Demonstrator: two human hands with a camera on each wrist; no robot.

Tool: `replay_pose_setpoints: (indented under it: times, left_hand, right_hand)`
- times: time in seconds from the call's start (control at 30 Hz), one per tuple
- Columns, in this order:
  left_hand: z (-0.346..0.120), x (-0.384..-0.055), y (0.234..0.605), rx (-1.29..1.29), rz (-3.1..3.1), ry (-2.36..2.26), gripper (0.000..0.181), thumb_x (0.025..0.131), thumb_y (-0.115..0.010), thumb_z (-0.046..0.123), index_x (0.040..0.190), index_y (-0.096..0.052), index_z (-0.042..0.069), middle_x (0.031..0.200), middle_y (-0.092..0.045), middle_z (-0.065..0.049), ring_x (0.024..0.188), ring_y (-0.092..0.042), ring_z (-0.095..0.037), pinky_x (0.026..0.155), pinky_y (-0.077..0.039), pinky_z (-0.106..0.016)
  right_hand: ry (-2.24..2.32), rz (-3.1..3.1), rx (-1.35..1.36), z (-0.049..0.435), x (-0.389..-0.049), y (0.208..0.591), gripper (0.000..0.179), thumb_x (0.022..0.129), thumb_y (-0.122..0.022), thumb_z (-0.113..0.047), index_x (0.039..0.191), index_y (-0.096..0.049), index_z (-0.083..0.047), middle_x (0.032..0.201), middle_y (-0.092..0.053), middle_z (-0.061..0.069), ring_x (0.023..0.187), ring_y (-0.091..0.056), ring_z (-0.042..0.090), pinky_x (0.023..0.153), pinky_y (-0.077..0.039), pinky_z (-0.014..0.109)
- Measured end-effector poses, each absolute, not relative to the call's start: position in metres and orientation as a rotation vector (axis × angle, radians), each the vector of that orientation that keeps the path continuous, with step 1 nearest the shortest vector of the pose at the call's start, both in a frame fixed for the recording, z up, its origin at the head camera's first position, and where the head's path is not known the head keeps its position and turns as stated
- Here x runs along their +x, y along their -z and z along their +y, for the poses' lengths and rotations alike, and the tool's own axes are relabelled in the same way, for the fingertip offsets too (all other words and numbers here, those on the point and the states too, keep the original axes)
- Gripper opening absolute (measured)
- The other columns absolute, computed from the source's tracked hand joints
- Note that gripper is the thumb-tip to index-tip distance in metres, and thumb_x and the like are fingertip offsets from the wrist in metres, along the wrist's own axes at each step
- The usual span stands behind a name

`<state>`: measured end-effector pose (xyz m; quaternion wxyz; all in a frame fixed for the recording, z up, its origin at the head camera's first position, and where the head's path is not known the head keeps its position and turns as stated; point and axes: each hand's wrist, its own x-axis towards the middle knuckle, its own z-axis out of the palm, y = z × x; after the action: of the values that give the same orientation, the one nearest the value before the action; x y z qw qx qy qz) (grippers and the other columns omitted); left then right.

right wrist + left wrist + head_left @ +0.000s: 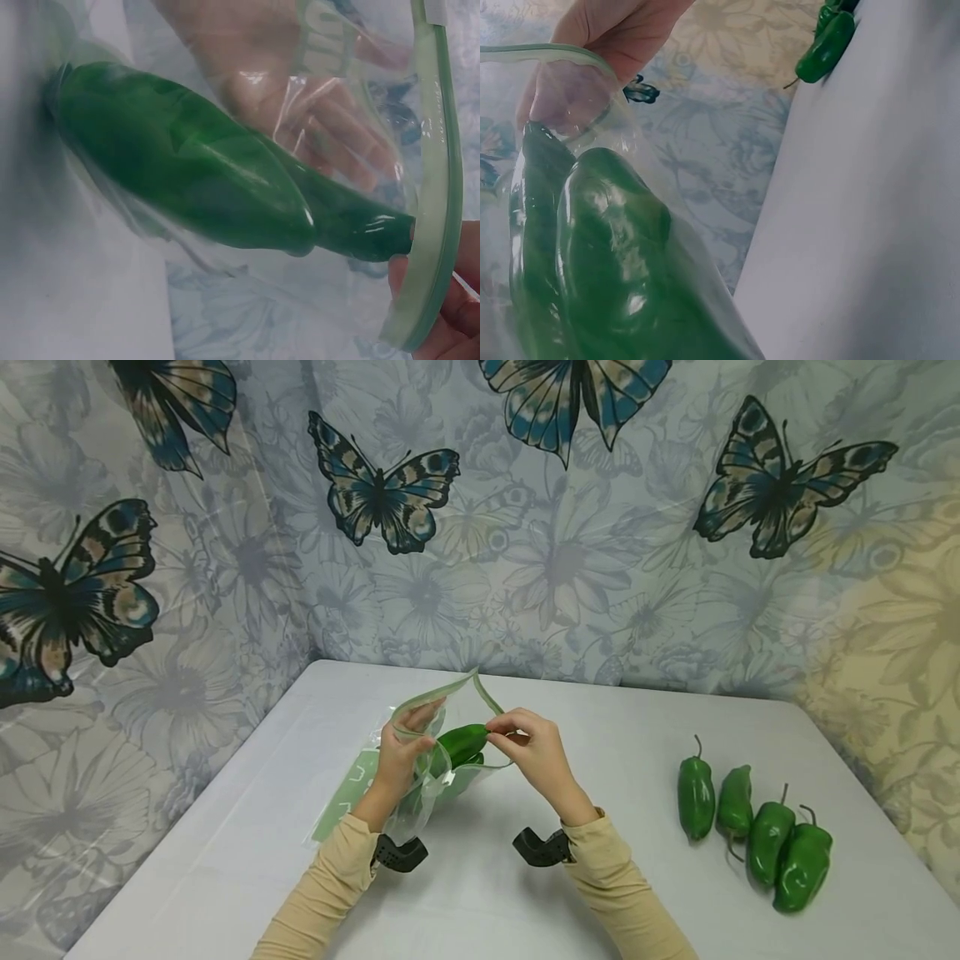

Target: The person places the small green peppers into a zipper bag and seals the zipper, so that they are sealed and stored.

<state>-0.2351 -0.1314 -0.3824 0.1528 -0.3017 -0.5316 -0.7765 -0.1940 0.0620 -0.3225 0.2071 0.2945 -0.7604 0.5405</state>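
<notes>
You've got a floral backdrop with butterflies (562, 585) behind everything, then the white table (622, 735) below it. Your beige sleeves (626, 893) come in from the near edge. A clear plastic bag (453, 783) stands tilted near the table's middle, its green rim (439, 172) spread open. Left of it lies a flat green panel (345, 797) with white marks; can't tell if it belongs to that bag. Your left hand (396, 762) grips the bag's left side, thumb at the front, fingers seen through the plastic. Your right hand (536, 747) is at the mouth, pinching the end of the upper pepper (463, 742), which is inside the bag, pointing up toward the opening. A second pepper (615, 240) sits in the bag just beside it. Four loose peppers (696, 797) lie well apart, on the table's right; the nearest two touch. Smallest: a black wrist mount (401, 853) at each cuff, plus thin stems (698, 744) on the loose peppers.
</notes>
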Motion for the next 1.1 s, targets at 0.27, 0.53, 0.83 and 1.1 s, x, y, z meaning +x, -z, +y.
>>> replay_pose_setpoints:
  times: [0.27, 0.53, 0.83, 1.1]
  left_hand:
    - [-0.13, -0.234, 0.383, -0.847, -1.514, 2.237, 0.054, 0.068, -0.075, 0.039, 0.112, -0.058, 0.012, 0.112, -0.06, 0.002, 0.111, -0.048, -0.016, 0.1, -0.028, -0.037]
    - [-0.129, -0.235, 0.384, -0.869, -1.491, 2.235, 0.055, 0.069, -0.075, 0.036, 0.112, -0.057, 0.008, 0.111, -0.06, -0.001, 0.109, -0.051, -0.016, 0.098, -0.032, -0.033]
    - [-0.128, -0.234, 0.381, -0.835, -1.499, 2.239, 0.054, 0.067, -0.076, 0.037, 0.112, -0.058, 0.013, 0.11, -0.061, 0.002, 0.108, -0.051, -0.014, 0.097, -0.033, -0.032]
    - [-0.129, -0.231, 0.381, -0.792, -1.529, 2.239, 0.057, 0.065, -0.077, 0.038, 0.111, -0.058, 0.01, 0.11, -0.061, 0.001, 0.109, -0.051, -0.016, 0.098, -0.032, -0.035]
  right_hand:
    - [-1.512, -2.208, 0.838, 0.062, -0.208, 0.343, 0.011, 0.079, -0.063, 0.007, 0.09, -0.066, 0.005, 0.086, -0.061, 0.012, 0.078, -0.06, 0.023, 0.069, -0.051, 0.025]
    - [-1.42, -2.328, 0.892, 0.062, -0.21, 0.348, 0.02, 0.088, -0.054, 0.001, 0.105, -0.063, 0.003, 0.1, -0.059, 0.01, 0.09, -0.058, 0.02, 0.073, -0.05, 0.025]
    - [-1.326, -2.342, 0.98, 0.06, -0.208, 0.348, 0.019, 0.086, -0.054, 0.004, 0.101, -0.065, 0.002, 0.098, -0.062, 0.008, 0.089, -0.059, 0.019, 0.072, -0.05, 0.022]
    - [-1.337, -2.382, 1.082, 0.058, -0.204, 0.346, 0.02, 0.088, -0.05, 0.005, 0.103, -0.063, 0.002, 0.101, -0.063, 0.011, 0.094, -0.059, 0.02, 0.074, -0.05, 0.025]
